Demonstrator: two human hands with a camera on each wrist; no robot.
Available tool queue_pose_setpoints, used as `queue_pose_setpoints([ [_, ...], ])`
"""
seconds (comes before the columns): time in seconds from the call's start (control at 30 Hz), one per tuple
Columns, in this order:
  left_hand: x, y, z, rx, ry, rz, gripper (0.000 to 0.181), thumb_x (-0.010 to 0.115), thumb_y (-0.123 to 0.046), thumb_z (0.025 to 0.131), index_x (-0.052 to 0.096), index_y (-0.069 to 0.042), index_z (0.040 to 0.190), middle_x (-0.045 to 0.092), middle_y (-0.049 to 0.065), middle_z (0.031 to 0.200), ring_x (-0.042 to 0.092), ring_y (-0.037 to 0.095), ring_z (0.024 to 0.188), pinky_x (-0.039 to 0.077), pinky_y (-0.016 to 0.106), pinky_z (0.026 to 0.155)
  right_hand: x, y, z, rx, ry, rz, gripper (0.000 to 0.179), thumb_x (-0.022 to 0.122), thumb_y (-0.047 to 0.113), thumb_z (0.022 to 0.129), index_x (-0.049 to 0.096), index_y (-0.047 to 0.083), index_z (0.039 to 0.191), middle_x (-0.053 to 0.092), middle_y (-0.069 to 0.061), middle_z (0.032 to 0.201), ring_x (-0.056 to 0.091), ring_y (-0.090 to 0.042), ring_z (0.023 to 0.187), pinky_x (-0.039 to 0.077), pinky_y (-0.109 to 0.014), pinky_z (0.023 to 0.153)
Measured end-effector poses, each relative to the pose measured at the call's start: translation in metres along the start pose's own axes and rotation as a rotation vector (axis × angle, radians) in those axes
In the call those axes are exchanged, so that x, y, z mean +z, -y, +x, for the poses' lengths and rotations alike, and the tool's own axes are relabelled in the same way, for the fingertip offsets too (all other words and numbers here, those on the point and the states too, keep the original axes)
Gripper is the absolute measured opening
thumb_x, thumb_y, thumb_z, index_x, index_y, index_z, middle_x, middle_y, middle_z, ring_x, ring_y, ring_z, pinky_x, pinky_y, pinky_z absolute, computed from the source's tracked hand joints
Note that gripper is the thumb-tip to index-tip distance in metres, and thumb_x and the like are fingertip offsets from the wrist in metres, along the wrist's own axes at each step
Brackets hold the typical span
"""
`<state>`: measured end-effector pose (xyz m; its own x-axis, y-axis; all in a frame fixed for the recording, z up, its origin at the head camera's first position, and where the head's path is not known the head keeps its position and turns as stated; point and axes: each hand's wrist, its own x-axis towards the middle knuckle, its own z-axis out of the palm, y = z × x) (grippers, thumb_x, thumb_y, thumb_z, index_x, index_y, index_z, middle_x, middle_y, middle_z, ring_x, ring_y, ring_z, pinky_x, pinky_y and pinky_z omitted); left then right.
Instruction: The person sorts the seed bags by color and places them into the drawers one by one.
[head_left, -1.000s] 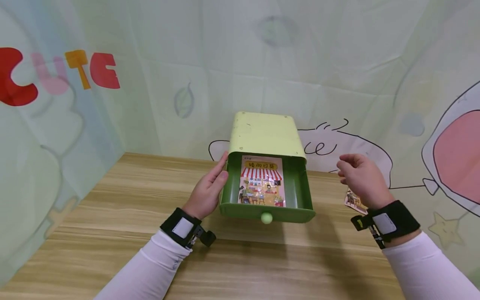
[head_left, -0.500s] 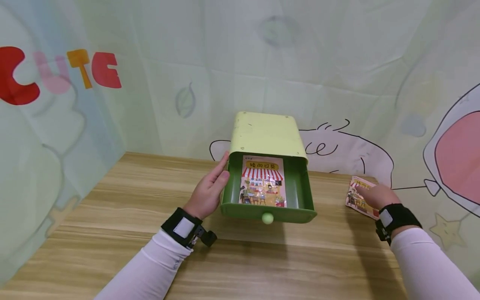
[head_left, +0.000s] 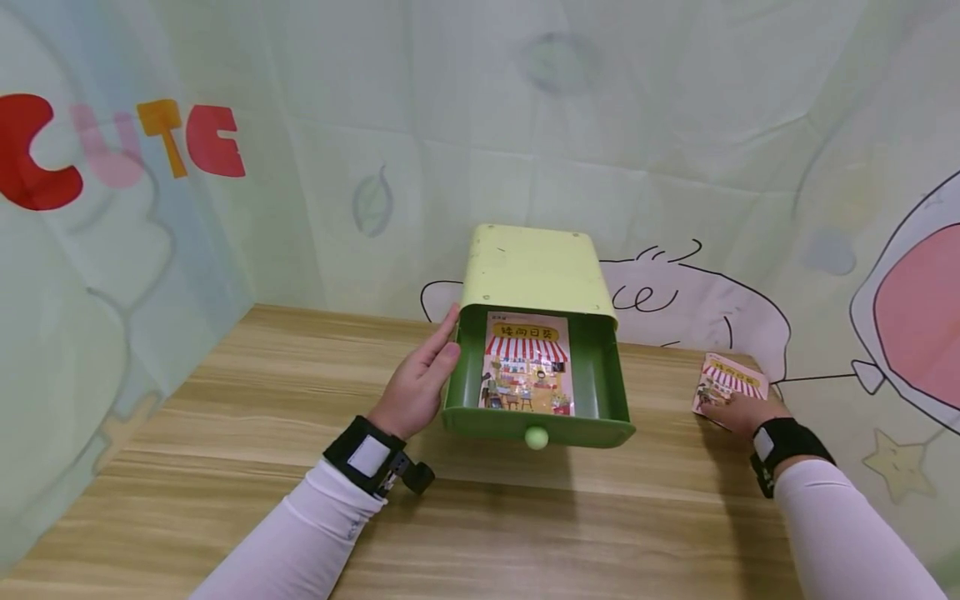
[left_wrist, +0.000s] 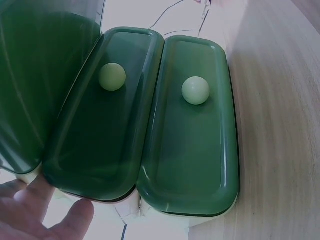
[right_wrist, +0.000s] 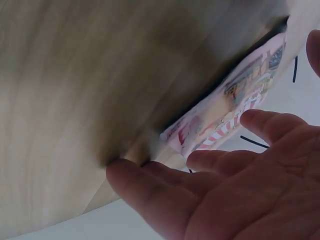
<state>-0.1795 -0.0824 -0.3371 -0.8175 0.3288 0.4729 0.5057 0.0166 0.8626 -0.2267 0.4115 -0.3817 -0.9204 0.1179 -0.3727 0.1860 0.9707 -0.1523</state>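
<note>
A pale yellow cabinet [head_left: 538,267] stands at the back of the table, its green top drawer [head_left: 592,375] pulled out. In that drawer lies a pink paper packet [head_left: 528,367] printed with a striped awning shop. My left hand [head_left: 411,387] rests along the cabinet's left side, thumb near the drawer's edge. In the left wrist view, two shut lower drawers [left_wrist: 192,145] with round knobs show beside my fingertips [left_wrist: 80,215]. My right hand [head_left: 750,412] reaches to a matching packet [head_left: 733,377] on the table at the right. Its extended fingers [right_wrist: 145,192] are at the packet's edge.
The wooden table [head_left: 315,500] runs up to a printed cloth backdrop [head_left: 322,208] behind the cabinet and along both sides. A round pale green knob [head_left: 536,437] sticks out from the open drawer's front.
My right hand, raised with curled fingers beside the drawer a second ago, has gone right and down to the packet on the table. My left hand and the open drawer have stayed put.
</note>
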Motion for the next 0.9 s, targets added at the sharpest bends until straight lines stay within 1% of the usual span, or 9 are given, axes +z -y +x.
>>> queue_pose_setpoints([
  [0.13,0.000,-0.001,0.000,0.000,-0.003,0.000,0.048,0.030,-0.013,0.104,0.015,-0.007,0.150,0.013,-0.002,0.154,0.014,0.009,0.134,0.016,0.042,0.111,0.001,0.006,-0.005,-0.006,0.004,0.009,0.067,0.044,0.055,0.091,0.060,-0.008,0.101,0.055,-0.020,0.087,0.047,-0.032,0.077,0.042,-0.044,0.070],
  [0.3,0.000,0.000,0.000,-0.004,-0.002,0.000,0.048,0.030,-0.013,0.104,0.015,-0.009,0.150,0.013,-0.002,0.154,0.015,0.009,0.134,0.017,0.043,0.111,0.003,0.007,-0.004,-0.015,-0.006,-0.002,0.066,0.042,0.054,0.092,0.060,-0.009,0.098,0.055,-0.019,0.084,0.048,-0.031,0.076,0.043,-0.045,0.071],
  [0.4,0.000,0.000,0.000,-0.006,-0.002,0.001,0.048,0.030,-0.013,0.104,0.015,-0.010,0.150,0.013,-0.003,0.154,0.015,0.009,0.134,0.018,0.043,0.111,0.005,0.008,-0.004,0.009,-0.004,0.018,0.070,0.042,0.057,0.090,0.058,-0.010,0.101,0.053,-0.019,0.084,0.047,-0.032,0.077,0.043,-0.045,0.071],
  [0.47,0.000,-0.001,0.000,-0.005,-0.003,0.002,0.048,0.030,-0.013,0.104,0.015,-0.009,0.150,0.013,-0.003,0.154,0.015,0.009,0.134,0.018,0.043,0.111,0.006,0.008,-0.003,0.041,0.003,0.048,0.075,0.043,0.061,0.089,0.057,-0.011,0.104,0.052,-0.021,0.086,0.046,-0.033,0.079,0.042,-0.045,0.073],
  [0.57,0.000,-0.001,0.000,0.000,-0.004,0.007,0.048,0.030,-0.012,0.104,0.015,-0.008,0.150,0.013,-0.002,0.154,0.015,0.010,0.134,0.017,0.044,0.111,0.007,0.007,-0.001,0.071,0.007,0.065,0.078,0.044,0.064,0.087,0.058,-0.011,0.104,0.052,-0.022,0.088,0.046,-0.033,0.081,0.042,-0.045,0.074],
  [0.67,0.000,-0.001,0.000,0.002,-0.005,0.008,0.048,0.029,-0.011,0.104,0.015,-0.008,0.150,0.013,-0.002,0.154,0.015,0.010,0.134,0.018,0.044,0.111,0.009,0.007,0.002,0.066,-0.007,0.047,0.075,0.043,0.062,0.089,0.060,-0.010,0.100,0.053,-0.023,0.088,0.047,-0.033,0.080,0.043,-0.045,0.074],
  [0.73,0.001,-0.001,0.000,0.002,-0.004,0.009,0.048,0.029,-0.011,0.104,0.015,-0.008,0.150,0.013,-0.002,0.154,0.015,0.010,0.134,0.018,0.044,0.111,0.008,0.007,0.003,0.039,-0.023,0.010,0.070,0.041,0.058,0.091,0.062,-0.009,0.097,0.054,-0.023,0.087,0.048,-0.032,0.078,0.043,-0.044,0.072],
  [0.8,0.001,-0.001,-0.001,0.001,-0.004,0.007,0.048,0.030,-0.012,0.104,0.015,-0.008,0.150,0.013,-0.002,0.154,0.015,0.010,0.134,0.018,0.043,0.110,0.008,0.010,0.003,0.015,-0.045,-0.025,0.067,0.041,0.054,0.092,0.063,-0.009,0.092,0.054,-0.022,0.084,0.048,-0.032,0.076,0.044,-0.043,0.071],
  [0.9,0.000,0.000,0.000,0.007,-0.002,0.002,0.048,0.030,-0.012,0.104,0.015,-0.007,0.149,0.013,-0.002,0.154,0.015,0.010,0.134,0.017,0.042,0.111,0.006,0.014,0.000,0.008,-0.066,-0.036,0.061,0.044,0.051,0.092,0.063,-0.007,0.084,0.054,-0.019,0.078,0.048,-0.030,0.072,0.043,-0.041,0.067],
])
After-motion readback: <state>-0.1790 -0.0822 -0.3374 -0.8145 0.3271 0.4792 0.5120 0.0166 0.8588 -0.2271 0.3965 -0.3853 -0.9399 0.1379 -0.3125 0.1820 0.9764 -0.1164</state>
